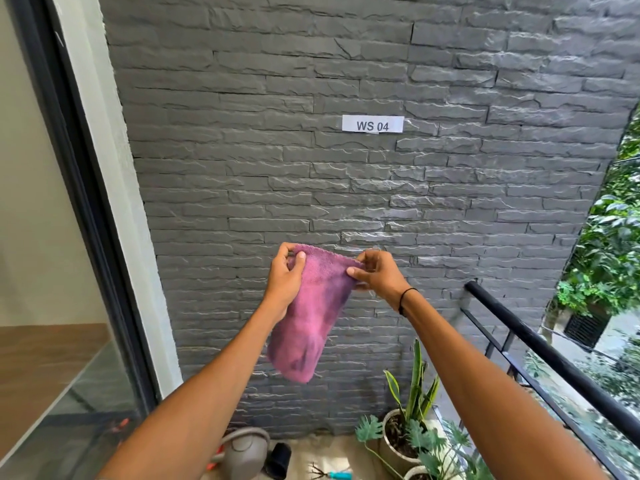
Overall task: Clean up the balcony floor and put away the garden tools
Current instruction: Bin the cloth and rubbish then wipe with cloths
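Note:
A pink-purple cloth (pixel 313 313) with darker damp patches hangs in front of the grey stone wall at chest height. My left hand (pixel 285 277) pinches its upper left corner. My right hand (pixel 375 275) pinches the upper right corner, a black band on that wrist. The cloth's lower end hangs free. Down on the floor lie a grey watering can (pixel 247 450), a small black pot (pixel 278 459) on its side and a hand rake with a teal handle (pixel 329 474).
Potted plants (pixel 412 424) stand at the lower right by the black railing (pixel 554 355). A glass door with a dark frame (pixel 86 209) runs along the left. The wall carries a white label reading WS 04 (pixel 372 124).

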